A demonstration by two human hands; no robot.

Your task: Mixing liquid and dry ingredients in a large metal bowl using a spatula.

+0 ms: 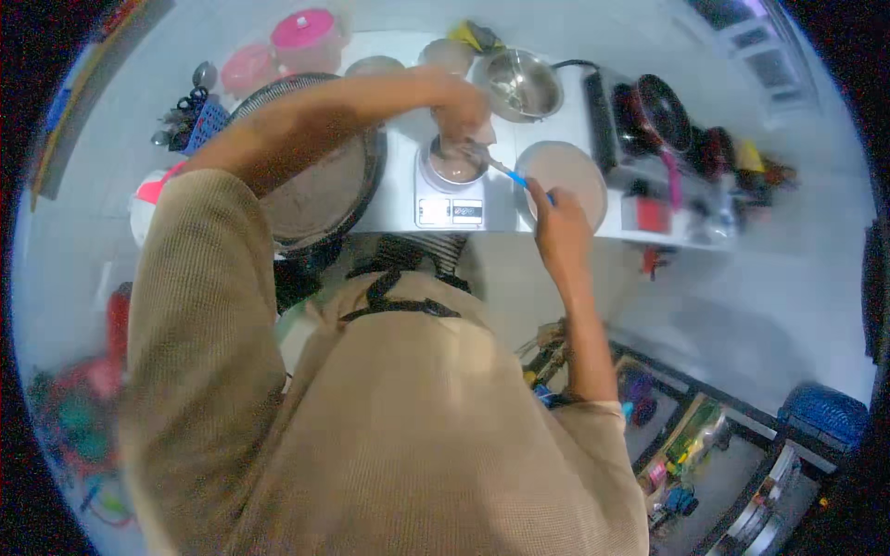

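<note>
A white digital kitchen scale (450,201) with a lit display sits at the table's front edge, a small metal bowl (455,167) of pale brown contents on it. Above the bowl, my left hand (464,111) is curled on a small pale object (483,134), blurred and partly hidden, perhaps a cup. My right hand (562,222) grips a blue-handled spatula (516,178), whose head reaches to that object over the bowl's rim. Under and behind my right hand lies a round pale plate or lid (567,174). A large round tray (316,191) of pale powder or batter is partly beneath my left forearm.
A steel pot (521,85) stands at the back. On the right is a stove (598,121) with dark pans (662,113). Pink-lidded tubs (304,35) and a blue utensil basket (207,127) stand at left. A low rack (723,459) holds items behind me at right.
</note>
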